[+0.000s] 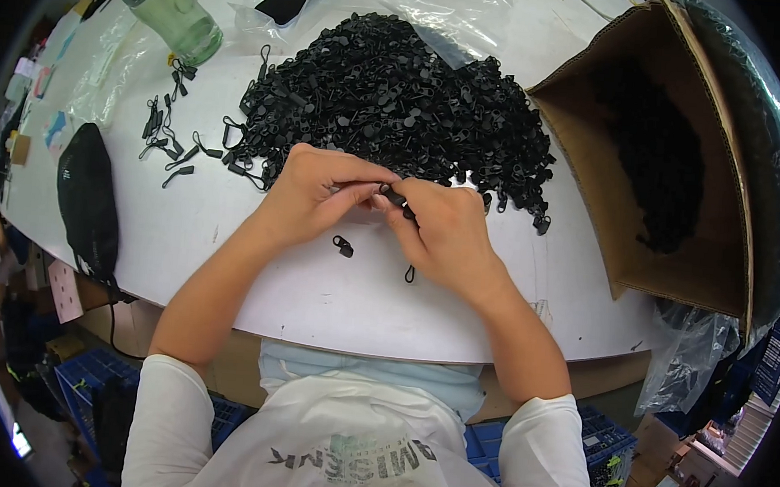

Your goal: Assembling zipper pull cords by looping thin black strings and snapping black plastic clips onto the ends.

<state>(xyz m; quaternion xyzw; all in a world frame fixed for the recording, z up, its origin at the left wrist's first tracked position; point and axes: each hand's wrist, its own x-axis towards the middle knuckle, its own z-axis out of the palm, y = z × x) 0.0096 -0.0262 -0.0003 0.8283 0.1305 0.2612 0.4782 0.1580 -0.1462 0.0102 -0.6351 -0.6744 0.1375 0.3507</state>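
Note:
Both my hands meet over the white table, in front of a large heap of small black zipper sliders (391, 99). My right hand (445, 229) grips a black cord zipper pull (393, 196) between thumb and fingers; a thin cord loop (410, 275) shows below that hand. My left hand (308, 192) is closed in a pinch with its fingertips against the right hand's, and what lies between them is too small and covered to name. A single black zipper slider (343, 246) lies on the table between my wrists.
Loose black cord pulls (166, 142) are scattered left of the heap. A green bottle (173, 13) stands behind them, and a black pouch (87, 200) lies far left. At right, an open cardboard box (594, 167) on its side holds a dark mass. Clear plastic film (460, 13) touches the heap's back.

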